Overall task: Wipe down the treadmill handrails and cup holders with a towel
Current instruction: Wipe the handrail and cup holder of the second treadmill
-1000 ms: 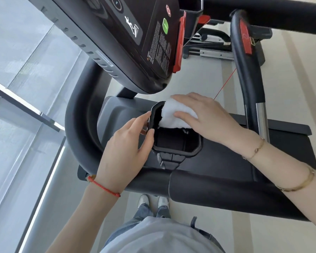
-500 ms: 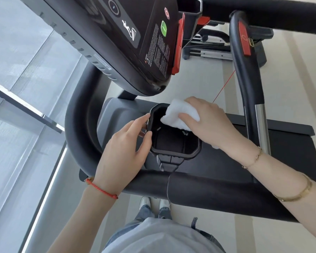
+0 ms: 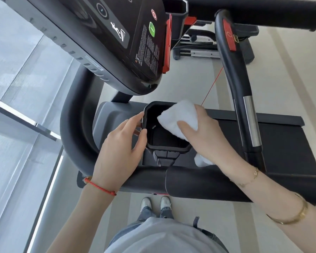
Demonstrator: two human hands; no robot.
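We find the right hand (image 3: pixel 204 136) pinching the towel (image 3: pixel 181 117) at the cup holder's (image 3: pixel 164 148) 2 o'clock rim while the left hand (image 3: pixel 120 152) grips its 9 o'clock wall; we advise pressing down into the corners.

- Setting: a gym or fitness room, indicated by exercise machines.
- Treadmill console (image 3: pixel 117 39): dark panel with a running-figure icon, green and red buttons, printed warning text.
- Black padded handrail (image 3: pixel 217 185) and running belt (image 3: pixel 281 143) are seen below the console.
- Second exercise machine (image 3: pixel 199 50) is seen beyond, on a pale striped floor (image 3: pixel 290 84).
- Large glazed window wall (image 3: pixel 16 88) is seen at the left.
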